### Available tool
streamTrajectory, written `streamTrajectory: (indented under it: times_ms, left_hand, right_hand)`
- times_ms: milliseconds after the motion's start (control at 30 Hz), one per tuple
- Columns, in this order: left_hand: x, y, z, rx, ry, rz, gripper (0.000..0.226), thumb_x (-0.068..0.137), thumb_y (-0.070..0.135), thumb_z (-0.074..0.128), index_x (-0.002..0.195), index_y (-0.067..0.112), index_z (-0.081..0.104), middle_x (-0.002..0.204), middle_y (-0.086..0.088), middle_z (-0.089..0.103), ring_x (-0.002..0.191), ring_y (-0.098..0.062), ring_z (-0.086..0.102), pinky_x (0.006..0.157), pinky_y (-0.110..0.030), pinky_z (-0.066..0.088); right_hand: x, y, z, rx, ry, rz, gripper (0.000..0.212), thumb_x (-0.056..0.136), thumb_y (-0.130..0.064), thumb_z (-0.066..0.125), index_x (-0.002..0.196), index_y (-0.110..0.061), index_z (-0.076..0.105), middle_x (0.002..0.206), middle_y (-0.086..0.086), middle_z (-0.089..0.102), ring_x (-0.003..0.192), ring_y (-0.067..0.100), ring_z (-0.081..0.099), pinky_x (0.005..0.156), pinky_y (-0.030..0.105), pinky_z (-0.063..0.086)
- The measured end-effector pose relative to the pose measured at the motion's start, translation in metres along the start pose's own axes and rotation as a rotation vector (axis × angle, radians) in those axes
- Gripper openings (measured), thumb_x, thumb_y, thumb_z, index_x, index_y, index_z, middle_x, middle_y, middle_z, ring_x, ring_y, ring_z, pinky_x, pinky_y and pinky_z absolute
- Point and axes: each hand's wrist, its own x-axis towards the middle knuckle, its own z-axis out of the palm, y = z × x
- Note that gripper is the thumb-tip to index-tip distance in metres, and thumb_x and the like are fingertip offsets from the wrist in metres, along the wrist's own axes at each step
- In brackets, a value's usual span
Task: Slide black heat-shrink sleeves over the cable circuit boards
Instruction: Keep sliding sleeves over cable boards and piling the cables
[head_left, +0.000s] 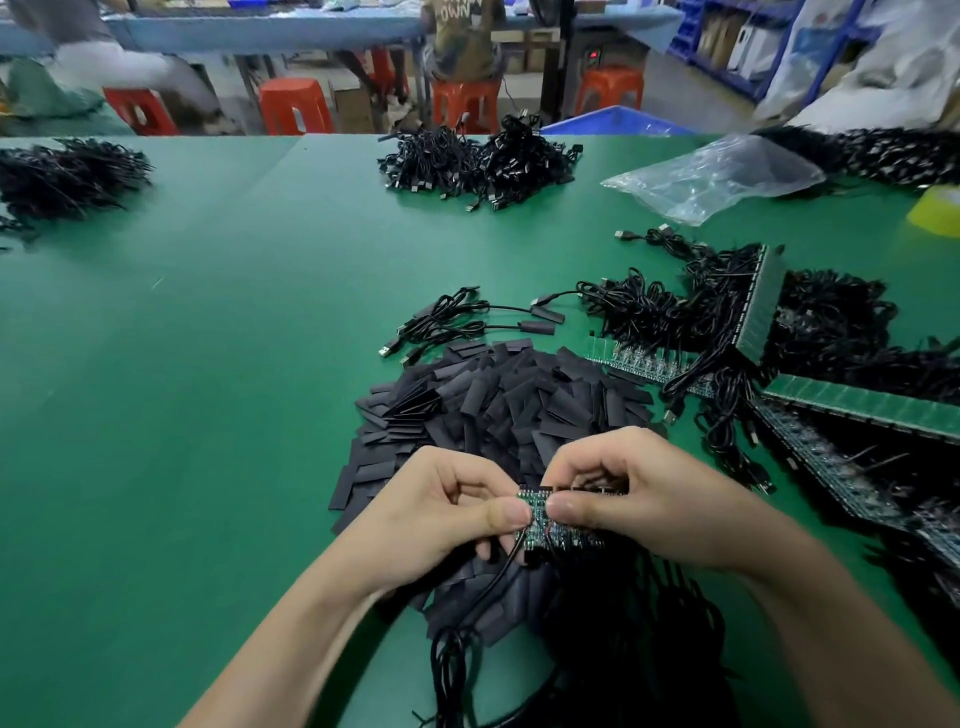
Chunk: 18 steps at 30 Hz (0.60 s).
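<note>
Hands (441, 512) (618, 499) pinch circuit-board strip (558, 530)

The only legible lettering is "OWN", in pale capitals on the back of the olive-green shirt (460, 36) worn by a person seated at the far bench; the line above is cut off.

The left grip (441, 512) and right grip (639, 499) pinched a strip of green circuit boards (558, 530) between thumbs and curled fingers, above a heap of black sleeves (509, 400) on the green bench (208, 364); black cables (485, 590) trailed below.
</note>
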Motion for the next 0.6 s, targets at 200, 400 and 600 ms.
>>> streamTrajectory:
  times_ms: [200,400,600]
  left_hand:
    - [-0.001,-0.002,0.003,-0.015,-0.048,-0.010,0.019,0.084,0.007,0.069,0.073,0.019,0.078,0.065,-0.001,0.072,0.055,-0.006,0.066,0.058,-0.014,0.050]
    - [-0.005,-0.003,0.004,-0.062,-0.084,-0.008,0.010,0.082,0.014,0.075,0.074,0.018,0.079,0.066,-0.001,0.073,0.057,-0.007,0.067,0.060,-0.015,0.051]
    - [-0.005,-0.005,-0.003,0.034,0.128,0.212,0.007,0.073,0.024,0.080,0.068,0.021,0.077,0.073,-0.006,0.068,0.063,-0.017,0.059,0.061,-0.026,0.048]
  right_hand:
    - [-0.005,0.008,0.007,0.176,-0.025,-0.015,0.007,0.096,-0.010,0.069,0.090,-0.008,0.071,0.077,-0.008,0.068,0.072,0.000,0.060,0.069,0.014,0.045]
    - [-0.010,0.008,0.007,0.271,-0.047,0.018,0.011,0.095,-0.011,0.069,0.086,-0.016,0.071,0.076,-0.008,0.067,0.072,0.002,0.058,0.068,0.015,0.045]
    - [-0.023,0.004,-0.001,-0.056,0.101,0.098,0.018,0.089,-0.038,0.075,0.107,-0.032,0.076,0.097,-0.020,0.074,0.084,-0.008,0.064,0.076,0.011,0.048]
